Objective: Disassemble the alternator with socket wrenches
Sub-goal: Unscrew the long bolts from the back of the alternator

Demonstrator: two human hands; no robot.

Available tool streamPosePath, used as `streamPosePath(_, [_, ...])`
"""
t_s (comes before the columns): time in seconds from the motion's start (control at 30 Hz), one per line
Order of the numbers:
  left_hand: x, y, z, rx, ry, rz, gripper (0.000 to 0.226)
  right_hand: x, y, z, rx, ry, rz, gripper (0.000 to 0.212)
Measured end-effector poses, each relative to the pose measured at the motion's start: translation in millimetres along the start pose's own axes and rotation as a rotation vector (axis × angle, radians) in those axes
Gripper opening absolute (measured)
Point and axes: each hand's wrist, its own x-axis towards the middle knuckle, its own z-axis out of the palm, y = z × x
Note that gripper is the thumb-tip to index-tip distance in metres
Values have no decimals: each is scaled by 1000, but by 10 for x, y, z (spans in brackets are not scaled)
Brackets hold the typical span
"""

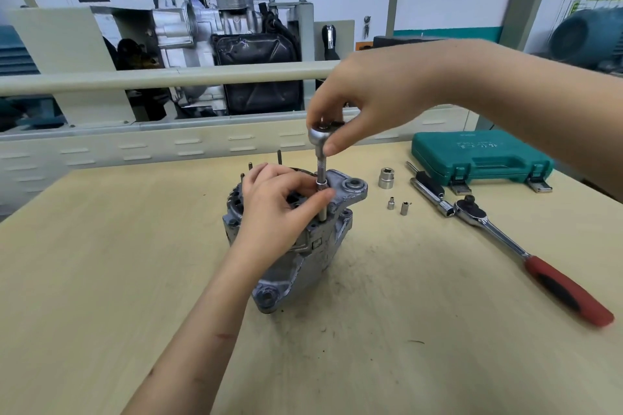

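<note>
1. Where the wooden bench [101, 246] is seen from above, the alternator [303, 246] stands near its middle, a mounting lug pointing toward the viewer.
2. Left hand [279, 209]: rests on top of the alternator housing, fingers curled; thumb and forefinger pinch the lower part of the upright extension bar [321, 192].
3. Extension bar: stands vertically on the alternator's right upper edge, beside the bored mounting ear [354, 184].
4. Right hand [364, 101]: reaches in from the right above the alternator; its fingertips are closed around the small ratchet head [318, 135] at the bar's top.
5. Large socket [386, 177]: upright on the bench, right of the alternator.
6. Two small sockets [397, 205]: just beside each other, nearer than the large one.
7. Red-handled ratchet wrench [526, 256]: lies diagonally, handle toward the near right.
8. Green tool case [482, 155]: closed, at the far right of the bench.
</note>
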Motion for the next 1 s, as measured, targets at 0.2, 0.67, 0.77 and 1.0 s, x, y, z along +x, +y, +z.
streamPosePath(0.2, [-10,5,24,10,42,5,30,57,-53,100,-25,61,96,66])
streamPosePath(0.67, [5,-5,4,28,8,25,13,7,5,1,110,-20,45,37])
streamPosePath(0.77, [10,-12,23,44,36,13,13,12,24,32,56,41,122,50])
streamPosePath(1.0, [7,19,37,50,79,-14,16,48,10,71,48,45,188,51])
